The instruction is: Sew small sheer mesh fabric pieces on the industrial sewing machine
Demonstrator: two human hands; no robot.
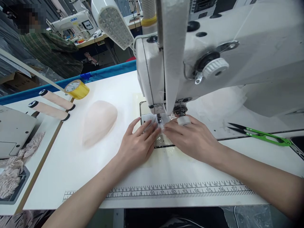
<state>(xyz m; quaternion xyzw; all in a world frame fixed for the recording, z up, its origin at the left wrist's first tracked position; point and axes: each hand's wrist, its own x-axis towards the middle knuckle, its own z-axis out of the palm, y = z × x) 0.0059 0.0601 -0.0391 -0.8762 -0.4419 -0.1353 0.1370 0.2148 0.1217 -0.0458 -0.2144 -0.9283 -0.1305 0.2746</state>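
Note:
My left hand (137, 144) lies on the sewing machine's metal bed plate, fingers stretched and slightly apart, just left of the presser foot (159, 118). On the other side of the foot is my right hand (193, 139), its fingers bent and pressed together; what they pinch is hidden. A whitish, see-through bit of material (166, 119) shows between the hands at the foot, too faint to make out fully. The white sewing machine (152, 72) rises over both hands. Left of my left hand, a pale pink sheer fabric piece (101, 122) lies flat on the white table.
Green-handled thread snips (266, 136) lie to the right. Yellow tape (77, 89) and two pale thread cones (51, 109) are at the left. A printed ruler (163, 191) runs along the front edge. Another person (49, 50) sits by a JUKI machine (76, 23) behind.

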